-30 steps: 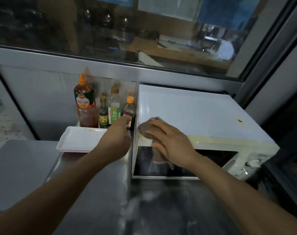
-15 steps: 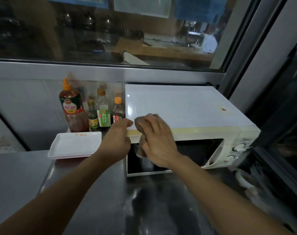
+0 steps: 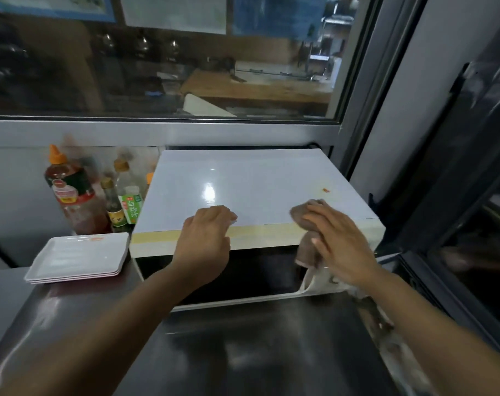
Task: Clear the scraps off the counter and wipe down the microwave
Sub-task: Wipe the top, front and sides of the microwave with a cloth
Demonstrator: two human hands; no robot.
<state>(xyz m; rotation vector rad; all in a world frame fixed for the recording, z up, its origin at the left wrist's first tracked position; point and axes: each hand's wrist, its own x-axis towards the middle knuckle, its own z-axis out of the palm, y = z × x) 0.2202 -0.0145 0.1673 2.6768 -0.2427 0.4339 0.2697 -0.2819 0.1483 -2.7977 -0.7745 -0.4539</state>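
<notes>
A white microwave (image 3: pixel 251 181) with a dark glass door stands on the steel counter (image 3: pixel 243 352) under the window. My right hand (image 3: pixel 340 241) presses a brown cloth (image 3: pixel 304 221) on the top front edge near the microwave's right end; part of the cloth hangs down over the door. My left hand (image 3: pixel 206 238) rests on the top front edge near the middle, fingers curled over the rim, holding nothing. A small orange stain (image 3: pixel 325 190) sits on the top just beyond the cloth.
A stack of white rectangular plates (image 3: pixel 77 257) lies left of the microwave. Behind it stand several sauce bottles (image 3: pixel 71 192). A wall and dark glass-fronted cabinet (image 3: pixel 471 224) close in on the right.
My right hand has slid the cloth along the front edge from the microwave's left corner to its right end. My left hand moved from the left corner to the middle of the edge.
</notes>
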